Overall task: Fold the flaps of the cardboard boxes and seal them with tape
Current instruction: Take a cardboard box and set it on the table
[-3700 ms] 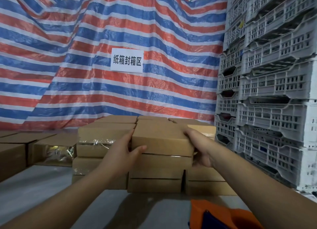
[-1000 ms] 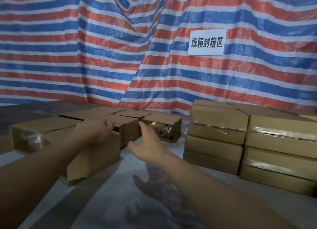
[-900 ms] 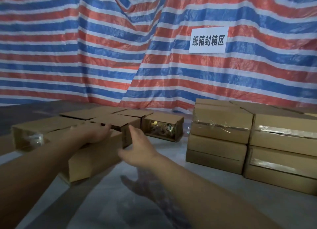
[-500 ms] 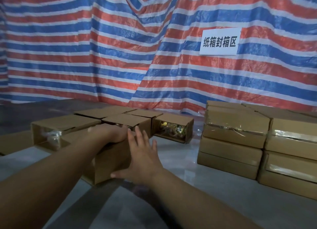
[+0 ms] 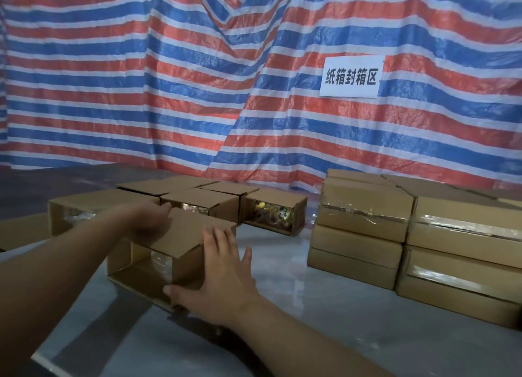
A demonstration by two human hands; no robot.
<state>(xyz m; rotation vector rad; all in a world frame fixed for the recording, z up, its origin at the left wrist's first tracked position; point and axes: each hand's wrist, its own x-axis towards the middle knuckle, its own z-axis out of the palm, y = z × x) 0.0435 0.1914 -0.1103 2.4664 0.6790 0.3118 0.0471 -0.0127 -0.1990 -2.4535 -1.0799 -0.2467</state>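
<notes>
An open-ended cardboard box (image 5: 186, 235) lies on its side on the grey table (image 5: 310, 320), its unsealed end turned toward me with shiny plastic-wrapped contents inside. My left hand (image 5: 151, 221) lies on the box's top left with fingers curled over the panel's edge. My right hand (image 5: 223, 269) presses flat against the box's right side, fingers straight and thumb at the lower front corner. No tape roll is in view.
Several more open boxes (image 5: 271, 212) sit in a row just behind. Stacks of taped boxes (image 5: 364, 221) stand at the right. A striped tarp with a white sign (image 5: 351, 77) hangs behind the table.
After setting a sealed box on the right stack, both hands moved left to an open box. It has slid toward me and its open end now faces me.
</notes>
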